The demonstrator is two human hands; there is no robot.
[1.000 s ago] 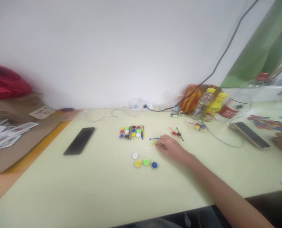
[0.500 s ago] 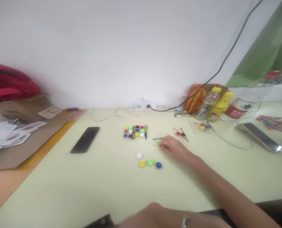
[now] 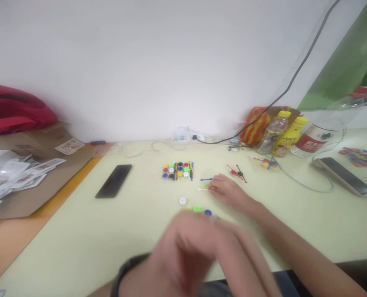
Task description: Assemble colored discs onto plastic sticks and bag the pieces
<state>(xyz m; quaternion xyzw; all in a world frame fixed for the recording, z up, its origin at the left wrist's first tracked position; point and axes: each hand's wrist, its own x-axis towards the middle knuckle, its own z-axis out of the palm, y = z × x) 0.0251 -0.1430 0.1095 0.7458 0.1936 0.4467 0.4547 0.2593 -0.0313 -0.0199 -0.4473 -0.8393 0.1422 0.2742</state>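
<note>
My right hand (image 3: 225, 188) rests on the table with its fingers bent and pressed together. Beside its fingertips are a white arrow pointer (image 3: 203, 189) and a blue arrow pointer (image 3: 205, 179), with a bit of yellow-green between; the fingers hide whatever they pinch. Low in front, my left hand (image 3: 198, 243) is bent at the wrist, a dark band on it, its fingers smeared by motion. Just beyond it lie a white disc (image 3: 182, 201), a green disc (image 3: 197, 208) and a blue disc (image 3: 208, 212); a yellow disc is almost covered.
Colored discs and pointers (image 3: 177, 170) form a block farther back. Red and black pointers (image 3: 236, 173) lie right of it. A black phone (image 3: 114, 181) is at left, another phone (image 3: 344, 176) at right. Bottles (image 3: 290, 134) stand by the wall; white cards (image 3: 19, 175) are piled left.
My left hand has risen from the bottom edge and moved forward, partly covering the loose discs. My right hand has stayed nearly in place. The view has shifted slightly.
</note>
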